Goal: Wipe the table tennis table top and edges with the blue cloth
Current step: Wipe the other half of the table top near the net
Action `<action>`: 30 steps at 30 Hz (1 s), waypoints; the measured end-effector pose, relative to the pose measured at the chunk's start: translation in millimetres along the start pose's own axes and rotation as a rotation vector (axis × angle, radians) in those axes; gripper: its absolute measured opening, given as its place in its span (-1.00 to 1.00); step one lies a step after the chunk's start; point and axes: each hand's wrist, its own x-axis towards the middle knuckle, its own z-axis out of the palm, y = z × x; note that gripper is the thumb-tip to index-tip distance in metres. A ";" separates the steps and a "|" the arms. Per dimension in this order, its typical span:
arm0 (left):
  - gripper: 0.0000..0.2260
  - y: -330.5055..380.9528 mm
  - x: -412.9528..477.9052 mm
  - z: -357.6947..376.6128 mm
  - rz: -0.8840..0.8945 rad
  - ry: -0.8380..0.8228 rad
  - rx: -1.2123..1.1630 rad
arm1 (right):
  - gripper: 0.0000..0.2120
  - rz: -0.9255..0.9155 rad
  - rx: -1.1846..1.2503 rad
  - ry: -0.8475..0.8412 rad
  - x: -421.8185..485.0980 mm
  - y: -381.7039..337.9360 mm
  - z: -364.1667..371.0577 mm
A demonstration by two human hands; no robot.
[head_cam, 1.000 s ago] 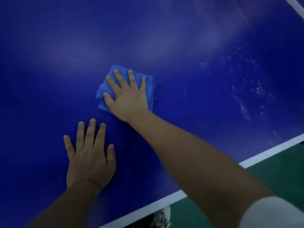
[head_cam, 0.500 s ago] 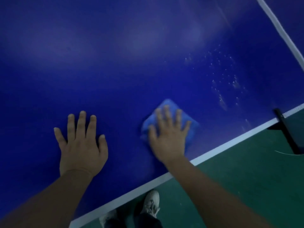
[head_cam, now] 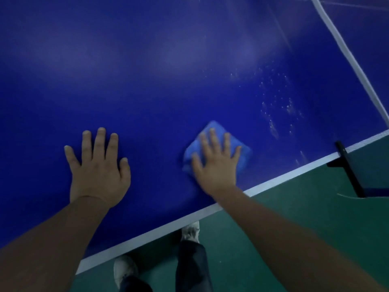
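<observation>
Two hands, fingers spread: right hand (head_cam: pixel 214 165) presses cloth (head_cam: pixel 244 152) onto table (head_cam: pixel 168 60), left hand (head_cam: pixel 96 171) braces left of cloth. Advised: even palm pressure, stroking toward specks (head_cam: pixel 273 114) right of cloth.

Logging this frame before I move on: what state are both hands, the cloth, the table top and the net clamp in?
right hand: open, fingers spread, pressing flat on the blue cloth.
blue cloth: bunched, lying on the table top near the white edge line.
left hand: open, palm flat on the bare table top, holding nothing.
table top: pale specks unwiped, right of the cloth.
net clamp: at the table edge, untouched.
</observation>
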 end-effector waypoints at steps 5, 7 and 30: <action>-0.34 2.5 -2.4 -4.7 -0.022 0.004 -0.064 | -0.38 -0.661 -0.114 -0.076 25.2 36.4 -12.2; -0.35 17.2 3.5 -7.4 -0.073 0.038 -0.133 | -0.38 -0.663 -0.112 -0.089 62.1 39.0 -18.4; -0.38 104.4 131.0 -15.6 -0.179 0.098 -0.104 | -0.37 -1.028 -0.087 -0.065 260.3 21.3 -29.4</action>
